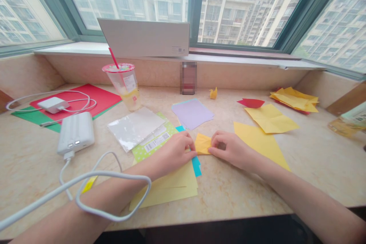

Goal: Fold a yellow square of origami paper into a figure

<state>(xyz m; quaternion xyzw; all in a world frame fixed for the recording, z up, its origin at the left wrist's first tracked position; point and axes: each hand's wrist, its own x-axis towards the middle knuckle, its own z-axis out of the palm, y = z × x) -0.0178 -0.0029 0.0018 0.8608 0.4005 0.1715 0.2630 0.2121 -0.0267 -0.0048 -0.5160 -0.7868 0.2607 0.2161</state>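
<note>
A small folded piece of yellow origami paper (pixel 203 143) lies on the counter between my hands. My right hand (pixel 228 145) pinches its right edge with thumb and fingertips. At its left edge my left hand (pixel 183 148) has curled fingers, thumb and fingertips close together against the paper. Blue paper strips (pixel 196 166) show below my left hand, and pale yellow sheets (pixel 171 183) lie under that wrist. To the right, a flat yellow sheet (pixel 260 145) is partly behind my right hand. A small folded yellow paper figure (pixel 213 93) stands farther back.
A lidded cup with straw (pixel 130 87) stands back left. A white power bank (pixel 76 133) sits left, its white cable (pixel 114 175) looping over my left forearm. Lilac sheets (pixel 193 113), a clear packet (pixel 135 127) and creased yellow papers (pixel 296 99) lie around. A phone (pixel 188 78) leans on the back wall.
</note>
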